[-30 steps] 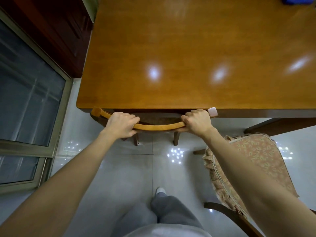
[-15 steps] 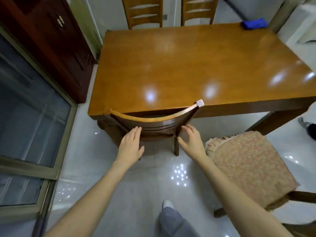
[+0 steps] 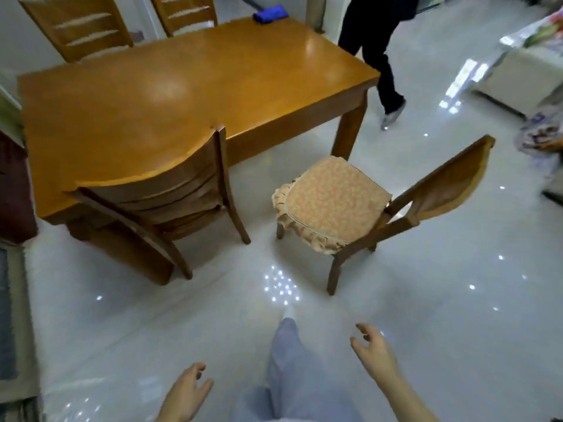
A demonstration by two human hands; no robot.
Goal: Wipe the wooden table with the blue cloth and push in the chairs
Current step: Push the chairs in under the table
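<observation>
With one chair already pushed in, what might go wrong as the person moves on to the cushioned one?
1. The cushioned chair stands angled away from the wooden table, so a straight push may drive it into the table leg.
2. A passer-by walks close behind the table and might be bumped.

1 chair (image 3: 170, 193) tucked under table (image 3: 182, 86); cushioned chair (image 3: 359, 205) stands apart.

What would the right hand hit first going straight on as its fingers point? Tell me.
Probably the cushioned chair. The right hand is open, empty, low over bare floor, fingers pointing up-left toward that chair's near leg. Depth is unclear, so it may pass beside it.
</observation>
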